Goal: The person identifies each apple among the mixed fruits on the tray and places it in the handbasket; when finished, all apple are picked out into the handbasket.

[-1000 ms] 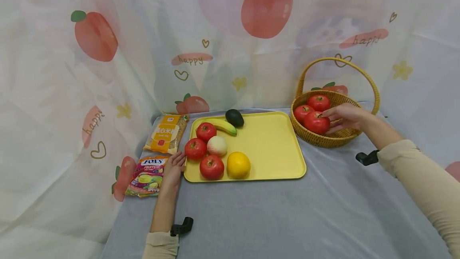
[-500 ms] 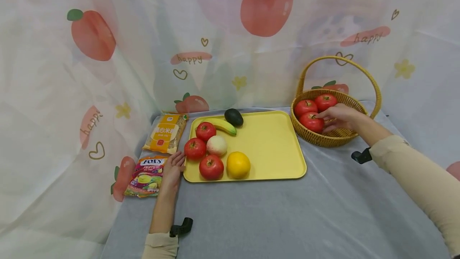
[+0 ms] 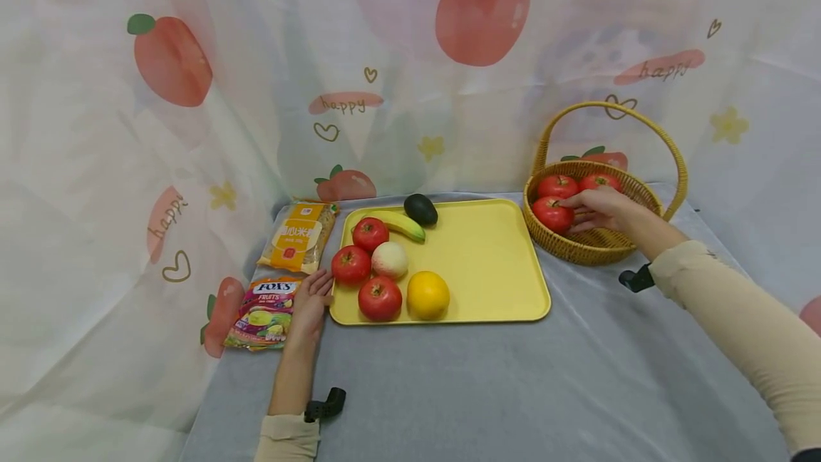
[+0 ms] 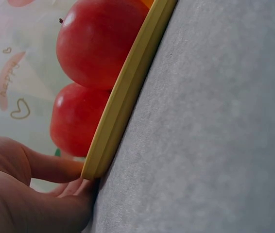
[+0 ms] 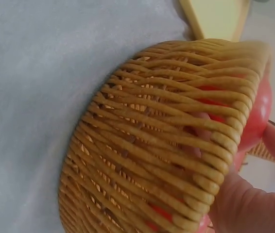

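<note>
In the head view my right hand (image 3: pixel 599 209) is inside the wicker basket (image 3: pixel 593 254), gripping the front red apple (image 3: pixel 553 215) with thumb and fingers on its right side. Two more apples, one on the left (image 3: pixel 557 186) and one on the right (image 3: pixel 601 180), sit behind it. The right wrist view shows the held apple (image 5: pixel 261 116) against the basket's rim, partly hidden by the weave. At the left, my left hand (image 3: pixel 311 305) pinches the left edge of the yellow tray (image 3: pixel 481 262). Its fingers straddle the tray's corner (image 4: pixel 96 167) in the left wrist view.
On the tray lie a banana (image 3: pixel 400 225), an avocado (image 3: pixel 420 210), a pale peach (image 3: pixel 389 260), an orange (image 3: pixel 427 296) and three red apples (image 3: pixel 380 298). Left of it are a grain bag (image 3: pixel 298 237) and a candy bag (image 3: pixel 264 316). The basket's tall handle (image 3: pixel 609 105) arches overhead.
My right hand has moved slightly left with the front apple, toward the basket's left wall. The two apples behind have shifted to the right. My left hand stays at the tray.
</note>
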{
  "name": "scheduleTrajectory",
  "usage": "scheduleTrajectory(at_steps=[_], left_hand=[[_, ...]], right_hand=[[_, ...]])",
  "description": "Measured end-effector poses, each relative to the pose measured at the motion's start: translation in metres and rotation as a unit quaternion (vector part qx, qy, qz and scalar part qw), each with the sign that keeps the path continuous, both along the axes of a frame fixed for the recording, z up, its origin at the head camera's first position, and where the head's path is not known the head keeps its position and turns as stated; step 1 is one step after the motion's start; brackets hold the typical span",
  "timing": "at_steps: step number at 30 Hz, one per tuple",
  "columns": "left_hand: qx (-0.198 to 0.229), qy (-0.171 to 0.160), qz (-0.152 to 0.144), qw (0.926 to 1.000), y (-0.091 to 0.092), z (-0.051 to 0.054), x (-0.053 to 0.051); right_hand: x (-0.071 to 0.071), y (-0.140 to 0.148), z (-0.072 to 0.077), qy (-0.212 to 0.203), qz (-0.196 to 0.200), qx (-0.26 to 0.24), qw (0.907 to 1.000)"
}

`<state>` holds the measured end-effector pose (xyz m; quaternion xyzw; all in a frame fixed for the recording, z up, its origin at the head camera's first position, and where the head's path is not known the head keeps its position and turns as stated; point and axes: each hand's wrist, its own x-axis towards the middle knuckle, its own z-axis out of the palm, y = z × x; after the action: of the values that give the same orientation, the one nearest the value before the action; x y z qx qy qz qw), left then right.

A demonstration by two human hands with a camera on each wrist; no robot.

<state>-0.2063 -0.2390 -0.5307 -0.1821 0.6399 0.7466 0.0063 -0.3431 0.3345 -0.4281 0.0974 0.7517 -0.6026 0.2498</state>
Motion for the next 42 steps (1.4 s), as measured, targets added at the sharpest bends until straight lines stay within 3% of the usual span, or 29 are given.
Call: scheduleTrajectory(at_steps=[6,14,23,35,42], left_hand=[[-0.004,0.003,-0.002,1.0000,0.001,0.001,0.000],[-0.004,-0.007,-0.001,1.0000,0.000,0.000,0.001],[-0.011,-0.003,0.001,0.9999,0.000,-0.001,0.000],[-0.013,-0.012,0.003,0.9998,0.001,-0.001,-0.002],[-0.011,-0.014,0.006,0.9998,0.001,-0.001,-0.002]], right_hand=[[0.002,-0.004,-0.003,0.008,-0.027,0.009,0.9996],[0.008,-0.009,-0.007,0.022,-0.047,0.058,0.9970],[0.016,-0.001,-0.003,0.022,-0.062,0.004,0.9978],[0.025,-0.007,0.013,0.105,-0.098,0.008,0.9896],[0.037,-0.023,0.022,0.140,-0.057,0.037,0.9878]])
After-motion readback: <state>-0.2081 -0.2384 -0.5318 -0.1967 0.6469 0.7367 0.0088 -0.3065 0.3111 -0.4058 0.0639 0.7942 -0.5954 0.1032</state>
